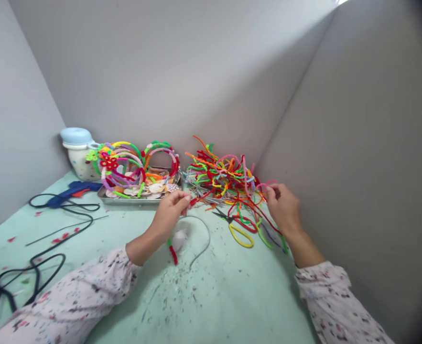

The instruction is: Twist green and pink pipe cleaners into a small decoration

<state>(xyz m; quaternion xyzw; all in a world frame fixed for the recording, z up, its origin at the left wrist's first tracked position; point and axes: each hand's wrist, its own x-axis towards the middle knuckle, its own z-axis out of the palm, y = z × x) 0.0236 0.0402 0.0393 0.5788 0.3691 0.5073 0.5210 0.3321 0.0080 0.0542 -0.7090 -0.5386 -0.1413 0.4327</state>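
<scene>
My left hand (170,210) pinches a red pipe cleaner (204,197) that stretches toward a tangled pile of coloured pipe cleaners (220,174). At the pile's right edge, the fingers of my right hand (284,208) are closed on a pink pipe cleaner (261,186). Below my left hand lies a thin grey wire hoop (208,234), with a short piece of red and green pipe cleaner (174,253) at its left side. A small whitish lump (179,239) sits inside the curve; its kind is unclear. Scissors (241,229) with red and yellow handles lie open between my hands.
A metal tray (132,201) at the back left bears wrapped hoops (124,167) and pale flat pieces. Beside it stand a cup with a blue lid (78,148) and a blue glue gun (65,193). Its dark cord (38,267) loops across the left side. Grey walls enclose the table.
</scene>
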